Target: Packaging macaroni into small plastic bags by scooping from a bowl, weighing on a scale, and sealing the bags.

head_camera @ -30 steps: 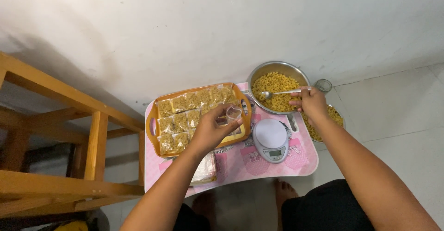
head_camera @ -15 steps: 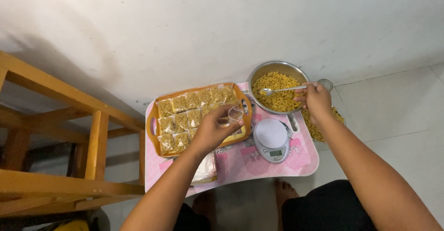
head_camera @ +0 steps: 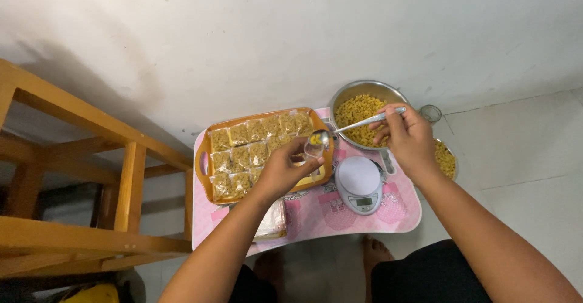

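- Left hand (head_camera: pixel 280 172): fingers pinch a small clear bag (head_camera: pixel 313 151), mouth up, held over the orange tray (head_camera: pixel 203 158).
- Right hand (head_camera: pixel 408 138): fingers clenched on handle of metal spoon (head_camera: pixel 352 127); spoon bowl w/ yellow pasta sits right at bag mouth, just above left fingers.
- Steel bowl (head_camera: pixel 364 89) of pasta behind right fingers; second dish of pasta (head_camera: pixel 447 160) beside that hand.
- White scale (head_camera: pixel 358 183) on pink counter (head_camera: pixel 398 209), btw both hands, nearer the person.
- Filled packets (head_camera: pixel 246 152) in tray, just left of left fingers.

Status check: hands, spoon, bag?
Left hand holds small clear bag open over orange tray. Right hand tips loaded spoon at its mouth. Nothing blocking.
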